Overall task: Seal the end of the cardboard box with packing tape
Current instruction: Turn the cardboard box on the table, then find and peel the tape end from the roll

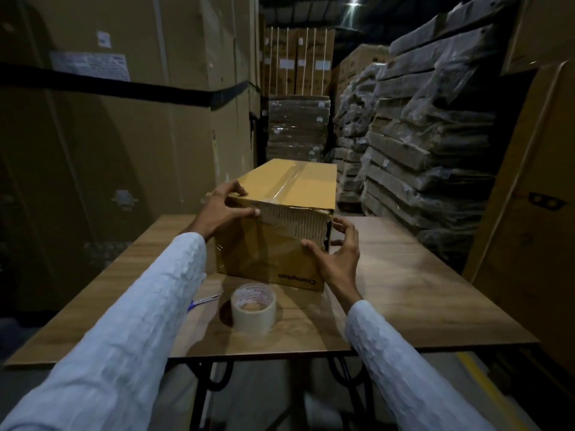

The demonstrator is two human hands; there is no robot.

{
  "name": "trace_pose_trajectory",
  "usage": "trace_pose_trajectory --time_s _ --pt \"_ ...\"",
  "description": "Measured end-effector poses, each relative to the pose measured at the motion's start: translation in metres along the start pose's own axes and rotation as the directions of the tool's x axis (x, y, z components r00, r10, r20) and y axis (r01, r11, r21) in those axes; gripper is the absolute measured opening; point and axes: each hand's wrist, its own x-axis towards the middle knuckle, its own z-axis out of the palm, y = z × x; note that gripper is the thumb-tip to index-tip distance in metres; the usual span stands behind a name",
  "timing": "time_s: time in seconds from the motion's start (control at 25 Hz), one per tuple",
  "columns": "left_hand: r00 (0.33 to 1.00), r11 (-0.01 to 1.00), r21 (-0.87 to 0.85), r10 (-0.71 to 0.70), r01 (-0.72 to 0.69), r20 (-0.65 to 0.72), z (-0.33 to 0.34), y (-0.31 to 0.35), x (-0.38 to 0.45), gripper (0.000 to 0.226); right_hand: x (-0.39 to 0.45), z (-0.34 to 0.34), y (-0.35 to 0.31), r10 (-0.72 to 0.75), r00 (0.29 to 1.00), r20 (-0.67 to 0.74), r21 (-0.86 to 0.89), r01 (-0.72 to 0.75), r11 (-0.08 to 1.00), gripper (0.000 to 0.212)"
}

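A long brown cardboard box lies on the wooden table, its near end facing me, with clear tape along the top seam. The near end's top edge is torn and the right corner gapes. My left hand grips the upper left corner of that end, fingers over the top and thumb on the face. My right hand holds the right edge lower down, thumb on the face and fingers around the side. A roll of clear packing tape stands on the table just in front of the box, untouched.
A pen or small blue-and-white tool lies partly hidden under my left sleeve. Tall cardboard cartons stand on the left and far right. Wrapped stacks of flat goods fill the right side behind the table. The table's front edge is near me.
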Motion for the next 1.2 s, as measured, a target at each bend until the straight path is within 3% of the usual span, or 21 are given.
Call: trace_pose_trajectory --time_s 0.12,0.2,0.28,0.36,0.4,0.48,0.56,0.64,0.8,0.92,1.08,1.2 --pt "0.995 0.941 0.337 0.070 -0.041 -0.076 -0.004 0.010 -0.015 0.053 -0.007 -0.007 -0.001 0.068 0.994 0.085 -0.005 -0.068 0.998 0.063" --pt "0.982 0.947 0.311 0.126 -0.077 -0.140 -0.004 0.014 -0.039 0.043 -0.025 -0.011 0.005 0.089 0.993 0.080 -0.045 -0.086 0.995 0.043" --pt "0.997 0.961 0.271 0.050 -0.063 0.052 0.006 0.012 -0.067 0.034 -0.046 -0.011 0.013 0.102 0.992 0.075 -0.082 -0.096 0.992 0.025" --pt "0.923 0.893 0.450 -0.153 -0.024 0.352 0.027 0.002 -0.091 0.042 -0.065 -0.007 0.015 0.155 0.983 0.094 -0.100 -0.146 0.984 0.017" --pt "0.881 0.850 0.527 -0.237 -0.017 0.410 0.038 -0.007 -0.098 0.043 -0.071 -0.004 0.014 0.192 0.973 0.128 -0.100 -0.180 0.979 0.013" --pt "0.889 0.823 0.568 -0.269 0.011 0.372 0.055 -0.023 -0.104 0.034 -0.077 0.000 0.012 0.255 0.925 0.282 -0.096 -0.237 0.967 0.003" --pt "0.941 0.871 0.490 -0.200 0.043 0.273 0.061 -0.028 -0.102 0.024 -0.079 0.003 0.008 0.269 0.867 0.421 -0.106 -0.247 0.963 0.009" --pt "0.984 0.950 0.309 -0.093 0.042 0.150 0.064 -0.022 -0.101 0.013 -0.077 0.006 -0.002 0.320 0.807 0.496 -0.019 -0.358 0.933 0.024" --pt "0.991 0.999 0.007 0.041 -0.041 -0.124 0.076 -0.001 -0.111 0.025 -0.063 0.012 -0.026 0.473 0.675 0.567 0.153 -0.650 0.744 0.055" --pt "0.982 0.992 -0.093 0.067 -0.084 -0.176 0.083 0.001 -0.114 0.032 -0.054 0.011 -0.039 0.492 0.674 0.551 0.158 -0.663 0.731 0.058" --pt "0.972 0.978 -0.163 0.091 -0.129 -0.219 0.090 -0.003 -0.116 0.035 -0.058 0.008 -0.047 0.415 0.709 0.570 0.209 -0.613 0.762 0.032" --pt "0.964 0.974 -0.181 0.088 -0.136 -0.250 0.092 -0.005 -0.116 0.034 -0.065 0.007 -0.042 0.351 0.724 0.594 0.237 -0.574 0.784 0.030"
